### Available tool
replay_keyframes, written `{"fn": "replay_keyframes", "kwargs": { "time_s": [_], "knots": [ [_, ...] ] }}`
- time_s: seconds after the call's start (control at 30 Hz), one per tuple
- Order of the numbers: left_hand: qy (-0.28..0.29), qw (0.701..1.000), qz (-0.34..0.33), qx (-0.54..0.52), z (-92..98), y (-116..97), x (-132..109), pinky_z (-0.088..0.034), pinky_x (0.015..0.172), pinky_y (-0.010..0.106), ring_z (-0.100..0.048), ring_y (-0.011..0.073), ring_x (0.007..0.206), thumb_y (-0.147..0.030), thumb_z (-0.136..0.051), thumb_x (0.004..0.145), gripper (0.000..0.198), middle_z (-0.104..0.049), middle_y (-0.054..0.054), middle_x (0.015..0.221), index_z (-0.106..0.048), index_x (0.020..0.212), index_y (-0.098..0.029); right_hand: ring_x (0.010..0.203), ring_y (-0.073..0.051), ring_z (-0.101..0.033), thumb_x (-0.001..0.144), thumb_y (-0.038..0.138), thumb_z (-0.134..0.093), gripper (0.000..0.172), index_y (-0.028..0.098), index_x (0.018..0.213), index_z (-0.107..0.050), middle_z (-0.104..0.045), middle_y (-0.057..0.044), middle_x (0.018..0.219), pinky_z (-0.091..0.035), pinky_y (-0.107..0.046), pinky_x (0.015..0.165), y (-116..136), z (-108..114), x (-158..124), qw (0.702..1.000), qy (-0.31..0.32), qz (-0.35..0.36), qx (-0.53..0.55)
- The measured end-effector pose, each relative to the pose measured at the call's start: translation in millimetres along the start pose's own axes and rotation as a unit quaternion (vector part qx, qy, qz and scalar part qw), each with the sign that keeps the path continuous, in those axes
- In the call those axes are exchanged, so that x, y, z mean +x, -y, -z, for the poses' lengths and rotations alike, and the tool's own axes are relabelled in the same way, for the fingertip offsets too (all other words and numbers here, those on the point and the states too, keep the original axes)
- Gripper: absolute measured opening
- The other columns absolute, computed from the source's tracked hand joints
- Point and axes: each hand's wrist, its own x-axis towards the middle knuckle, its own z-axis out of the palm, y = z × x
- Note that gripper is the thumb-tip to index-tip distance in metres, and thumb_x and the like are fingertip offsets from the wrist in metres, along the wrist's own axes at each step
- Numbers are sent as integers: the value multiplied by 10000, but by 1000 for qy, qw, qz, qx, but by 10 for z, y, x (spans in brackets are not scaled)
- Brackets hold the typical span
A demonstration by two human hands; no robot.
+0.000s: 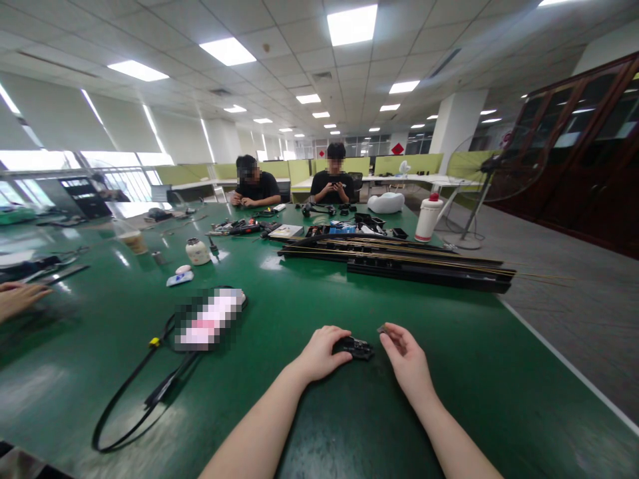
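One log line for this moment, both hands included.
left hand: holding black plastic part | right hand: pinching small piece, apart from that part | surface: green table | beyond: long black rails

Ceiling panels [352, 25] and windows [112, 159] light the room brightly, leaving pale glare on the table [279, 313]. Wide-lens distortion tilts the cabinet [594, 150] at right; the far left looks soft, and pixel blocks [210, 320] mask some patches.

Desk partitions [407, 163] and ceiling lights [352, 24] show an office.
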Motion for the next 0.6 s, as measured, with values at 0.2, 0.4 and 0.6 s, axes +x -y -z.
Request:
{"fn": "replay_keyframes", "kwargs": {
  "time_s": [0.2, 0.4, 0.6],
  "knots": [
    [3, 1000, 3, -1, 16, -17, -5, -390, 940, 359, -525, 227, 1044, -303, -668, 764, 401, -610, 54, 1113, -577, 1144, -213, 922, -258, -642, 588, 488, -707, 494, 191, 962, -581, -692, -104, 940, -494, -426, 861, 0, -7, 16, 998, -48, -5, 41],
    [-3, 1000, -3, -4, 12, -11, -4, -389, 943, 362, -521, 230, 1047, -306, -661, 767, 399, -608, 53, 1114, -575, 1147, -219, 963, -255, -628, 598, 487, -699, 494, 187, 976, -593, -686, -102, 984, -472, -428, 906, 28, 17, 28, 997, -59, -12, 52],
    [1, 1000, 8, -8, 30, -28, -3, -386, 949, 369, -519, 237, 1058, -300, -668, 762, 402, -606, 64, 1128, -579, 1144, -210, 967, -245, -620, 655, 481, -644, 493, 184, 1044, -595, -667, -93, 1037, -474, -406, 896, 66, 46, 12, 996, -76, -30, 30]
  ]
}}
